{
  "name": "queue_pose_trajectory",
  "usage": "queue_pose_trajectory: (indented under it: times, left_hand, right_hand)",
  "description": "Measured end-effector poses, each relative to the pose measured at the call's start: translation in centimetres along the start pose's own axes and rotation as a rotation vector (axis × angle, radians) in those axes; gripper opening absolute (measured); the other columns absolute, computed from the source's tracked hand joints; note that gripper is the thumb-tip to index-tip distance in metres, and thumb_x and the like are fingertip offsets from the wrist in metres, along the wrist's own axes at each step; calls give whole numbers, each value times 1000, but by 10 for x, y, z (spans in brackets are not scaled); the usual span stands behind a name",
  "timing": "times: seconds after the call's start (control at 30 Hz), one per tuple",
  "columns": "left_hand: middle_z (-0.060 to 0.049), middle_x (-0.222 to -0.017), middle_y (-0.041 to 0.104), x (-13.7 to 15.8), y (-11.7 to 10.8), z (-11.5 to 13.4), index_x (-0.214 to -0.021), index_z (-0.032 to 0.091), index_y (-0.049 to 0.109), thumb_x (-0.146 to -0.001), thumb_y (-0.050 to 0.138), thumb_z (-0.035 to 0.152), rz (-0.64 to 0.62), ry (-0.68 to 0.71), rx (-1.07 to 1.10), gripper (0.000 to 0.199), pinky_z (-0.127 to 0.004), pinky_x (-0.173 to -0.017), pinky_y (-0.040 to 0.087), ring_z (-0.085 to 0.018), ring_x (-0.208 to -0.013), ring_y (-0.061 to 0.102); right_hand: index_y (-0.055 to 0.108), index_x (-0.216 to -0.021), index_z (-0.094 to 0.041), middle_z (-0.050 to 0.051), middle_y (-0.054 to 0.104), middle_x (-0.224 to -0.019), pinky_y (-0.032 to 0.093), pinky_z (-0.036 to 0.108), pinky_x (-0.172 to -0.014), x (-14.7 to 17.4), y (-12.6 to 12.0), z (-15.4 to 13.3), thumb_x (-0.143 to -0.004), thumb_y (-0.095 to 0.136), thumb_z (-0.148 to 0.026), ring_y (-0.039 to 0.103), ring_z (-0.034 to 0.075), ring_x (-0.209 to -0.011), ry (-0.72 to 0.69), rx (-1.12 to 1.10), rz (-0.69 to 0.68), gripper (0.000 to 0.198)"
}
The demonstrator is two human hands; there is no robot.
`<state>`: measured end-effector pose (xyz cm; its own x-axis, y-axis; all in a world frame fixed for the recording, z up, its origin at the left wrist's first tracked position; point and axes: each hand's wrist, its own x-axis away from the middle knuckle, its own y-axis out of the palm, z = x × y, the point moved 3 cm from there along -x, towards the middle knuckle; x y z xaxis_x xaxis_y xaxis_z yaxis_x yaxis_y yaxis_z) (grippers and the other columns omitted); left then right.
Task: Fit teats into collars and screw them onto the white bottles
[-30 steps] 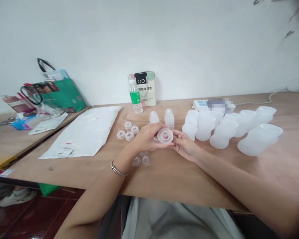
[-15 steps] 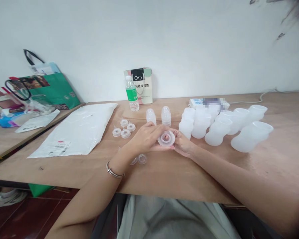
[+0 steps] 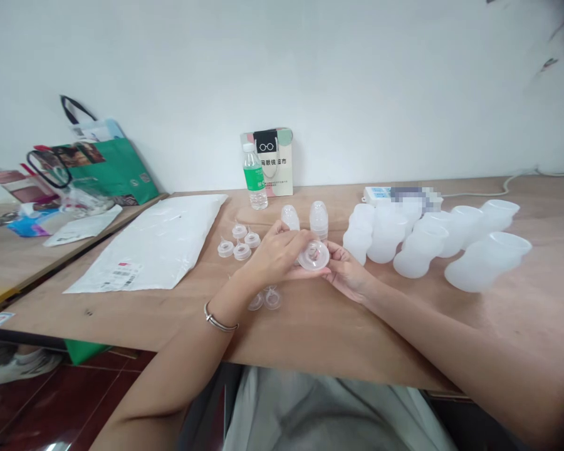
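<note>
My left hand (image 3: 278, 255) and my right hand (image 3: 346, 270) meet over the middle of the table, both closed on a clear round baby-bottle cap (image 3: 318, 263). Its round end faces me; some inner rings show, and fingers hide its sides. Beyond my hands stand two clear domed caps (image 3: 290, 217). To the left, several bottle nipples in collars (image 3: 241, 252) stand grouped. Loose clear nipples (image 3: 272, 299) lie nearer me, partly covered by my left wrist. Several frosted white bottle bodies (image 3: 420, 254) stand to the right of my right hand.
A white plastic mailer (image 3: 155, 235) covers the table's left part. At the back are a water bottle (image 3: 255, 178), a paper bag (image 3: 282, 172) and a white power strip (image 3: 376, 194). A green bag (image 3: 126, 169) sits on the left-hand table. Someone's shoe (image 3: 23, 366) shows below.
The view has shifted slightly, so the table things appear further right. Both hands keep hold of the baby-bottle cap, which has tilted a little.
</note>
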<state>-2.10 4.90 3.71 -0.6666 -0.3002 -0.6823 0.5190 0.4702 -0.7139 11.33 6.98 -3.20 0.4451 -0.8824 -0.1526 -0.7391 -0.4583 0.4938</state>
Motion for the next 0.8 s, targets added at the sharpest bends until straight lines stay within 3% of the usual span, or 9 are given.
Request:
queue_pose_trajectory:
  times: [0.23,0.47,0.67,0.8]
  left_hand:
    - [-2,-80,68,-2,-2,6,-94,16,48,-80,50,53,-88,23,13,39,-32,-70,31,-16,-70,63]
    - [-3,-80,65,0,-8,-9,-97,16,49,-78,55,48,-67,-89,24,38,-32,-72,32,-16,-73,61]
    - [-3,-91,62,-2,-11,-13,-98,18,51,-78,57,38,-276,-177,178,28,-30,-77,38,-17,-86,57]
    - [-6,-100,59,-2,-18,-15,-102,18,51,-80,55,30,-315,-152,175,26,-33,-82,42,-19,-96,54]
  right_hand:
    - [57,-65,-18,-4,61,-64,45,21,-56,-1,-2,2,-57,79,-26,55,9,-57,33,35,0,25]
    - [58,-68,-19,-4,62,-63,48,20,-58,1,-1,-1,-64,77,-27,57,7,-56,7,5,-30,21]
    - [59,-68,-18,-1,66,-67,50,23,-63,3,-1,-4,-67,74,-31,60,9,-61,-80,77,67,20]
    - [59,-71,-18,0,69,-70,51,26,-69,6,7,-8,-69,72,-31,63,10,-64,-182,151,134,19]
